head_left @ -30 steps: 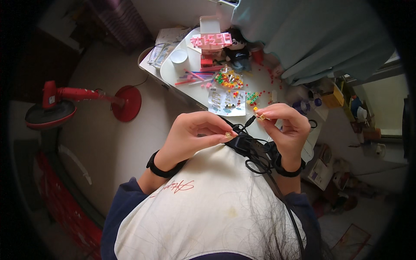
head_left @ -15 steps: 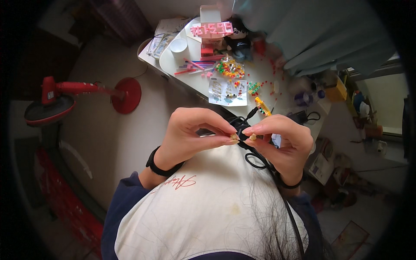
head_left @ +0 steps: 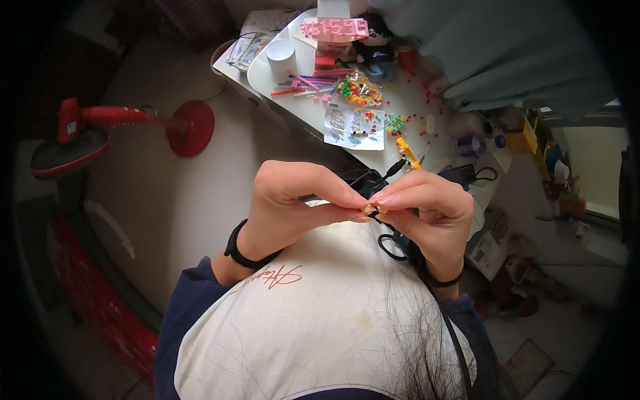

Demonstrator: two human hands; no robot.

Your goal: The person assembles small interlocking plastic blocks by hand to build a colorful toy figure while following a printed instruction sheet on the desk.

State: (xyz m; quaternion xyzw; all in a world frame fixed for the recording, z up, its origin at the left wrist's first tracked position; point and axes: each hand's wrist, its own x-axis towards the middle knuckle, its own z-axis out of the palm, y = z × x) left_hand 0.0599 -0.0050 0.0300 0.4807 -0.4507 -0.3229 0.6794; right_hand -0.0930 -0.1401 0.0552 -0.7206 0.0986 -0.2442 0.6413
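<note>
In front of my chest, my left hand and my right hand meet at the fingertips. Between thumb and forefinger, the left pinches a small pale yellow piece. A similar small yellow piece sits in the right hand's pinch. The two pieces are very close together; whether they touch I cannot tell. My fingers hide most of both. Just beyond the hands, on the white table, lies a yellow block build, with a green-and-yellow block piece farther back.
An instruction sheet, a clear bag of colourful small blocks, sticks, a white cup, a pink block build and a doll crowd the table. Black cable runs behind my hands. A red fan stands left.
My right hand has come left toward my left hand, bringing the two small pieces nearly together. The table scene has shifted slightly up and right in view.
</note>
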